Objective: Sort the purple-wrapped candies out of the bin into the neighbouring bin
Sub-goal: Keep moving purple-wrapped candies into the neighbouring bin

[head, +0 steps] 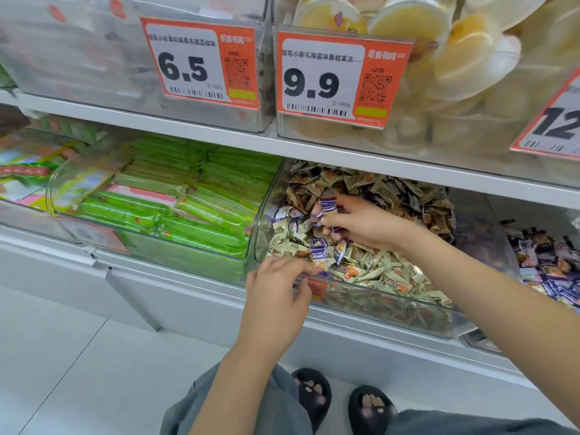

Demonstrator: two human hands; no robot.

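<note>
1. Here, a clear plastic bin [260, 221] sits on the lower shelf, filled with small wrapped candies, mostly beige and brown wrappers [389, 268].
2. Right hand [364, 219] reaches into this bin from the right, over the candy pile. Its fingers are curled and pinch a purple-wrapped candy [327, 206], lifted just above the heap; a second purple wrapper shows under the fingers, hold unclear.
3. Left hand [276, 287] is at the front rim of the same bin, fingers bent, tips touching a purple-wrapped piece [320, 254] near the front of the pile. Whether it actually grips that piece cannot be told from this view.
4. More purple wrappers lie loose in the bin: one near the left wall [280, 216] and one just right of the left hand's piece [340, 252].
5. Neighbouring bin on the right [502, 246] holds mixed candies, with several purple wrappers [561, 291] visible at its front.
6. Bin to the left [150, 249] holds long green packets [201, 215], stacked flat.
7. Upper shelf: clear bins with price tags reading 6.5 [197, 62] and 9.9 [342, 78]; the right one contains pale yellow jelly cups [470, 54].
8. Below: white floor [62, 356], grey trousers [276, 406], black sandals [314, 394].
</note>
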